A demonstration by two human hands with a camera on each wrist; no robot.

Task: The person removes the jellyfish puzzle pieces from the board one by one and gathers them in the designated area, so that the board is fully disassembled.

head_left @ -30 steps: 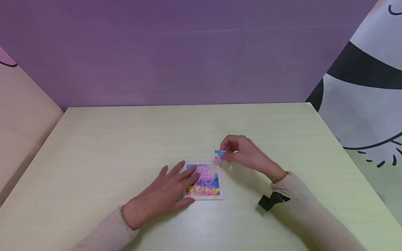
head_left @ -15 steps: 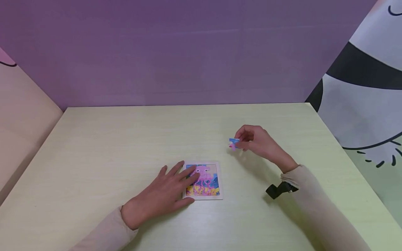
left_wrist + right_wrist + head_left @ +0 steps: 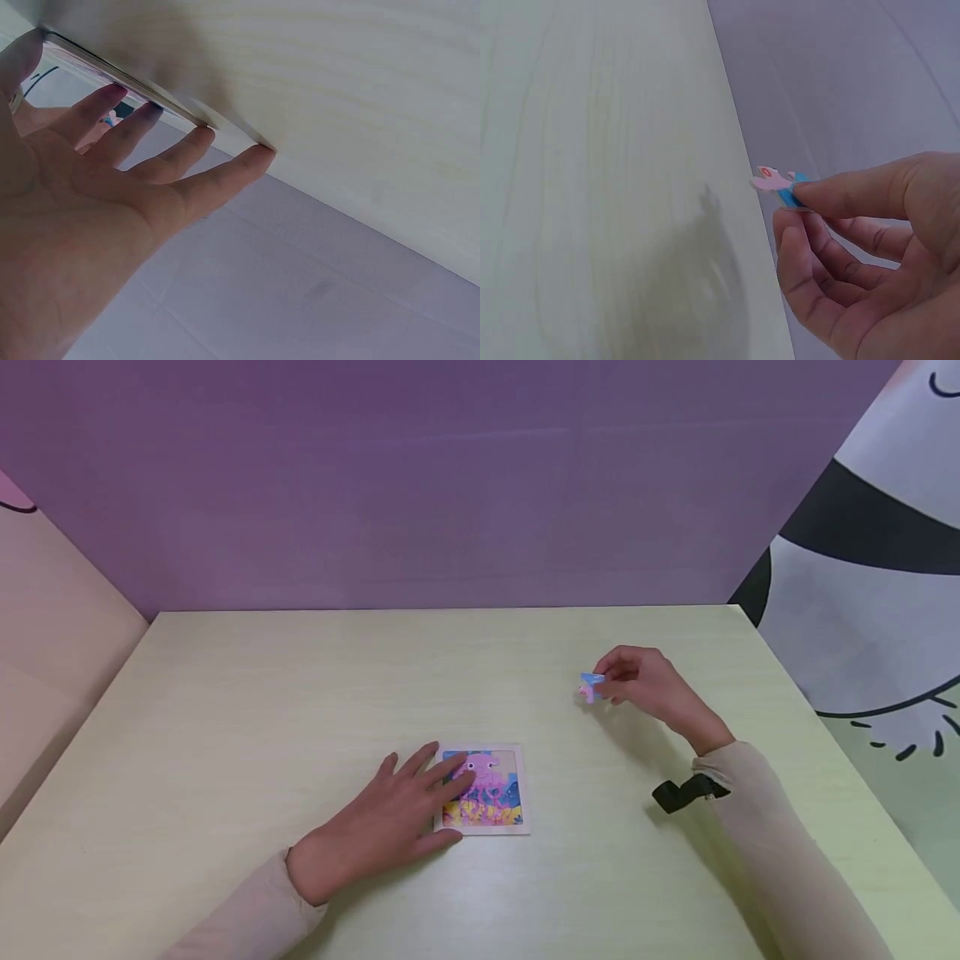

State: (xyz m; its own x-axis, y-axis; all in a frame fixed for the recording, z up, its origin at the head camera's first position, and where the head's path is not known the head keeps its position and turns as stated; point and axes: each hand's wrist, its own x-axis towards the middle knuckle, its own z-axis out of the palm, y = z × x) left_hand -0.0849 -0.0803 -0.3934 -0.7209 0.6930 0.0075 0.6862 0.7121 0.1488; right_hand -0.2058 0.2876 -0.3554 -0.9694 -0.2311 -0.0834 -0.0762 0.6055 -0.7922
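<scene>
A square jigsaw puzzle [image 3: 491,789] with a pale frame and a pink octopus picture lies flat on the table. At its upper right corner a bare patch of backing shows. My left hand [image 3: 390,822] rests over the puzzle's left side, fingers spread and straight; the left wrist view shows the fingertips [image 3: 201,136] touching the frame and the tabletop. Up and to the right, above the table, my right hand [image 3: 656,689] pinches a small blue and pink puzzle piece [image 3: 774,182] between thumb and index finger. The thumb covers part of this piece.
The pale wooden table [image 3: 300,693] reaches back to a purple wall panel [image 3: 450,485]. A black wrist camera mount [image 3: 686,792] sticks out from the right sleeve. A wall with black and white cartoon shapes [image 3: 862,610] stands at the right.
My right hand has moved away from the puzzle's upper right corner, up and to the right, with the puzzle piece still pinched. The left hand and the puzzle have stayed in place.
</scene>
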